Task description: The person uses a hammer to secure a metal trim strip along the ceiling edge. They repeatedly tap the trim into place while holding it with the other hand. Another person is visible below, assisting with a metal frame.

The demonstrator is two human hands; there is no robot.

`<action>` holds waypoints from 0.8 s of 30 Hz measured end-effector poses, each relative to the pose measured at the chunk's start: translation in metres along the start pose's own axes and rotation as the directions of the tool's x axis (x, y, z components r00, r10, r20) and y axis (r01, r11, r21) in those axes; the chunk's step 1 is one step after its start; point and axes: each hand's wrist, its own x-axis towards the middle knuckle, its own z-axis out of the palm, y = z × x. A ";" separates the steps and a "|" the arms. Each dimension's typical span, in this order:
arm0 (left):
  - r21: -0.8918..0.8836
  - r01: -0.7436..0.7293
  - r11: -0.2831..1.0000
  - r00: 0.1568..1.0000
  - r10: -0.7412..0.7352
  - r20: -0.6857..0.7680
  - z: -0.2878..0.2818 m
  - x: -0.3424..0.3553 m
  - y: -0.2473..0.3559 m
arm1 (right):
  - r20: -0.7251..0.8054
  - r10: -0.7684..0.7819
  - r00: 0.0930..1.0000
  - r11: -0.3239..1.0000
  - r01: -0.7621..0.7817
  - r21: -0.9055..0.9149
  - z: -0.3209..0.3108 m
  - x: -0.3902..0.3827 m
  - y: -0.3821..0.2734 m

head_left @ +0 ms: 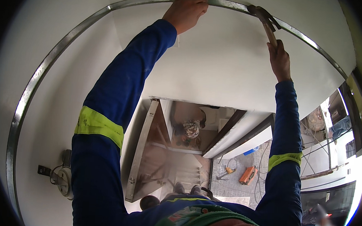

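A long metal channel (225, 3) runs along the white wall near the top, looking bent by the lens. My left hand (185, 11) grips it at the top centre, fingers curled against the strip. My right hand (279, 61) holds a hammer (261, 16) by its wooden handle; the dark head is up against the channel, right of my left hand, though contact is unclear.
Below are my feet (186, 188), a doorway opening (168, 124), an orange case (248, 175), a yellow tool (229, 170) and cables. A round fixture (64, 180) is on the left wall. Scaffolding (320, 134) and a person (321, 223) appear at right.
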 end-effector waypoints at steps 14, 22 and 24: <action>-0.468 0.277 0.839 0.849 -0.442 -0.290 -0.041 0.007 -0.050 | 0.042 0.000 0.999 1.000 0.001 -0.006 -0.014 0.000 -0.008; -0.890 0.275 0.364 0.783 -0.622 -0.013 -0.080 0.005 -0.028 | 0.068 0.060 0.996 0.998 -0.060 0.006 -0.012 -0.001 -0.010; -0.987 -0.001 0.158 0.804 -0.587 -0.095 -0.119 -0.007 0.014 | 0.051 0.042 0.998 0.999 -0.042 0.010 -0.012 -0.001 -0.009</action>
